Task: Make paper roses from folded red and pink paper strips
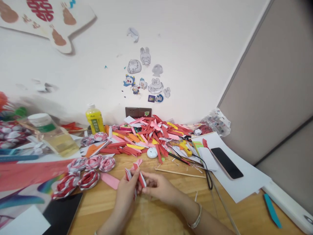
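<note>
Pinching folded paper strips, hands curled

Your one view comes from your head, facing forward and down past your hands to the heap of folded paper strips. Nearer than that heap, your hands look close; beyond it, the white wall fills the top.
</note>
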A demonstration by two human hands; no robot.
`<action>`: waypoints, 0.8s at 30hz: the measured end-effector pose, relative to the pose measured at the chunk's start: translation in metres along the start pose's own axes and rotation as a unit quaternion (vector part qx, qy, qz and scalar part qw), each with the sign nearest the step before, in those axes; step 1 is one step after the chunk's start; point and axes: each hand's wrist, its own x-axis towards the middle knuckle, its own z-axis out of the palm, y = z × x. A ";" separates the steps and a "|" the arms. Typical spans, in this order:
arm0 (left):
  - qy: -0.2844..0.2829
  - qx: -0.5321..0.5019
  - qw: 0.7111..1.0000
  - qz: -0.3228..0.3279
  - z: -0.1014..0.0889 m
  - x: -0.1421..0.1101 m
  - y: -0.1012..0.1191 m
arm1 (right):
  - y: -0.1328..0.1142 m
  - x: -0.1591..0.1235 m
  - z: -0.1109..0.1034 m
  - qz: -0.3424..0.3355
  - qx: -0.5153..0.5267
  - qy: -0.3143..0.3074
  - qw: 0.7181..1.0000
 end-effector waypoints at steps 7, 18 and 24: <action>-0.009 0.024 1.000 0.014 0.002 -0.001 -0.001 | -0.009 -0.001 0.002 -0.009 -0.007 -0.013 1.000; -0.002 0.091 0.996 0.010 0.000 0.000 -0.001 | 0.001 -0.001 0.008 -0.067 -0.181 0.050 0.980; 0.006 0.117 0.993 0.006 0.002 0.000 0.002 | -0.004 -0.004 0.018 -0.071 -0.360 0.092 0.926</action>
